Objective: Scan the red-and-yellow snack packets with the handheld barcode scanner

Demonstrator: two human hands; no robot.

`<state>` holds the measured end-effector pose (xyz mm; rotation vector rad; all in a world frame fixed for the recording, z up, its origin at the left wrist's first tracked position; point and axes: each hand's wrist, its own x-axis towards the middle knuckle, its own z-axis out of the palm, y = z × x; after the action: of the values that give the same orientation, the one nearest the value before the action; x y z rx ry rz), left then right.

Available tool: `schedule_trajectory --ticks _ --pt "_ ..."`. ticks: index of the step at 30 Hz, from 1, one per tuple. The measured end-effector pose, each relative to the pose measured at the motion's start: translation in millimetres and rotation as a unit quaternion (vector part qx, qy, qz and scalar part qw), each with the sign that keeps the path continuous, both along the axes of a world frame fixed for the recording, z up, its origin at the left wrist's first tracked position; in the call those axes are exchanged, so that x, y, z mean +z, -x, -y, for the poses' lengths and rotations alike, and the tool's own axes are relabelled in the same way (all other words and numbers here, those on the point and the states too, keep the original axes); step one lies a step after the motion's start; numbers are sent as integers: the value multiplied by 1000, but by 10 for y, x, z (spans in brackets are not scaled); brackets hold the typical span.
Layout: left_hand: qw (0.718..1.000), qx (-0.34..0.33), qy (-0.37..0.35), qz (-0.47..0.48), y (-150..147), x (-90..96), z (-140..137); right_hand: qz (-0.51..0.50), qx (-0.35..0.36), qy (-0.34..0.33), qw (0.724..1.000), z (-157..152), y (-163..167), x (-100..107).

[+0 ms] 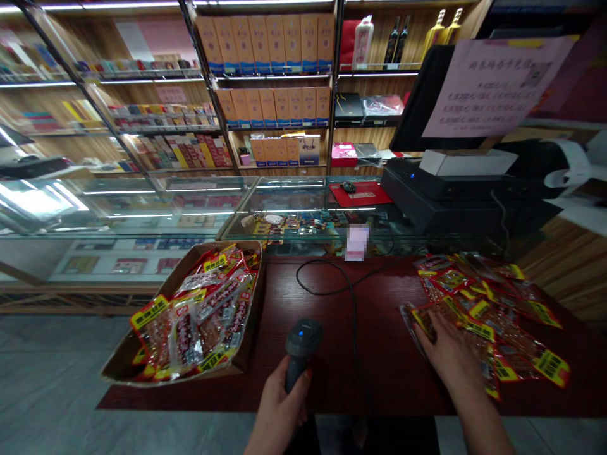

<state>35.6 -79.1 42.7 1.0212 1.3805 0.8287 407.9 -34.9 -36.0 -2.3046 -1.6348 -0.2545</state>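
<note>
My left hand (283,404) is wrapped round the handle of a barcode scanner (303,338), held over the near edge of the dark red table; a blue light glows on the scanner's head. At the right, my right hand (448,351) lies with fingers spread over a loose pile of snack packets (502,309) in red, yellow and clear plastic. Its fingertips touch packets at the left side of the pile; whether they grip one is hidden. To the left of the scanner stands a cardboard box (253,328) filled with similar packets.
A black cable (353,316) loops across the table (384,316). Behind it is a glass display counter (284,196) with a mouse (348,187) on a red mat (374,194). A monitor (417,95) with a paper notice stands at the right. Shelves of boxes and bottles line the wall.
</note>
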Motion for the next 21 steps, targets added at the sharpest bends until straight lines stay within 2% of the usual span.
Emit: schedule_trajectory --ticks 5,9,11,13,15,17,19,21 --pt "1000 -3 2 -4 -40 19 21 -33 18 -15 999 -34 10 113" --pt "1000 -3 10 3 -49 -2 29 -104 31 -69 992 -34 -27 162" --pt "1000 -1 9 4 -41 -20 28 -148 -1 -117 982 -8 -38 248" --pt "1000 5 6 2 -25 -33 22 -182 -65 -176 965 35 -37 403" --pt "1000 13 0 2 -6 -36 12 -230 -139 -244 932 77 -14 593" --pt "1000 18 -7 8 7 -29 3 -306 -177 -298 887 85 52 750" --pt "1000 18 -11 11 8 -15 -1 -411 -164 -319 838 37 190 811" --pt "1000 16 -11 7 0 3 6 -521 -112 -301 791 -60 409 762"
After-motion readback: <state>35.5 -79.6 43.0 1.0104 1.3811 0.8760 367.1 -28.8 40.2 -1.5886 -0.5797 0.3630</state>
